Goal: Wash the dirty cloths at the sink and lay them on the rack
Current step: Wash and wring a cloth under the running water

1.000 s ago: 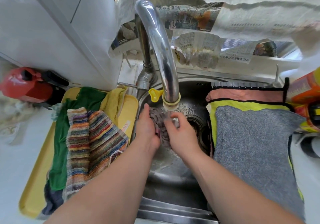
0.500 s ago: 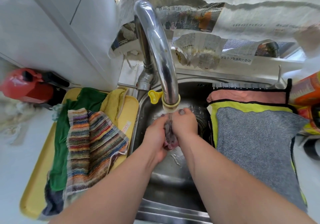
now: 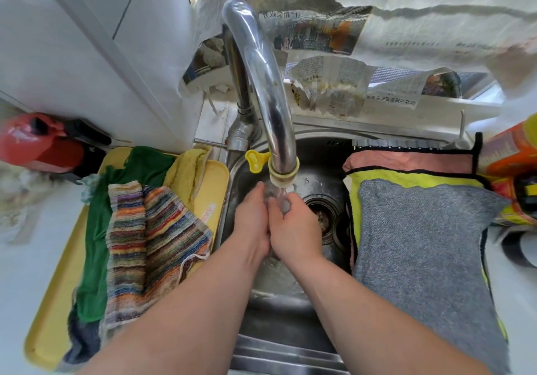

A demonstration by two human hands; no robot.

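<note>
Several cloths (image 3: 130, 244) lie heaped on a yellow tray (image 3: 52, 302) on the counter. Over the sink (image 3: 319, 149), left hand (image 3: 251, 223) and right hand (image 3: 293, 229) press together, fingers curled round a small grey cloth (image 3: 284, 204) under the running tap (image 3: 261, 84). Rightward, a large grey cloth (image 3: 421, 258) lies spread flat.

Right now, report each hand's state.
Left hand: pressed against the cloth; grip cannot be told.
Right hand: holds the cloth.

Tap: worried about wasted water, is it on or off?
On. Water streams from the tap onto the grey cloth held between the left hand and right hand.
</note>
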